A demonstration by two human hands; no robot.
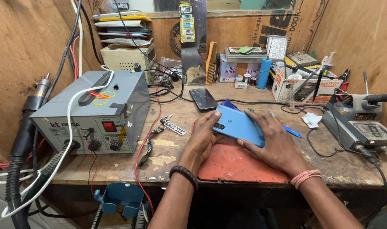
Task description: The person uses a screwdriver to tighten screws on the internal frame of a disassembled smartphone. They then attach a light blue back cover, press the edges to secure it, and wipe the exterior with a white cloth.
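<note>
Blue phone (239, 125), back side up, camera cluster toward the left hand end. Long axis running diagonally, upper-left down to lower-right, tilted and lifted off the red mat (236, 163) below. Held between both hands over the workbench (176, 157).

Left hand (204, 135) clamped on the phone's camera end, thumb up over the top edge, fingers under. Braided dark wristband on that wrist. Right hand (273, 142) gripping the opposite end, fingers spread across the lower long edge and back, pink band on the wrist. Phone sitting between the two palms, slightly closer to the right palm.

Just beyond the phone, a dark purple piece peeking out, identity unclear. Further beyond the left hand, a dark phone screen (203, 99) lying flat on the bench. Left of the left hand: small key tag with keys (171, 126), then red and black cables (147, 140), then the grey rework station (96, 114) with knobs and red switch. Hot-air handle (30, 114) hanging at far left.

Right of the right hand: blue pen-like tool (292, 131), crumpled white tissue (311, 120), soldering station (363, 125) with black lead. Behind, well apart: orange comb (211, 62), blue cylinder bottle (265, 73), cardboard box of tools (308, 87), mirror strip (193, 42), stacked items on a beige box (125, 57).
</note>
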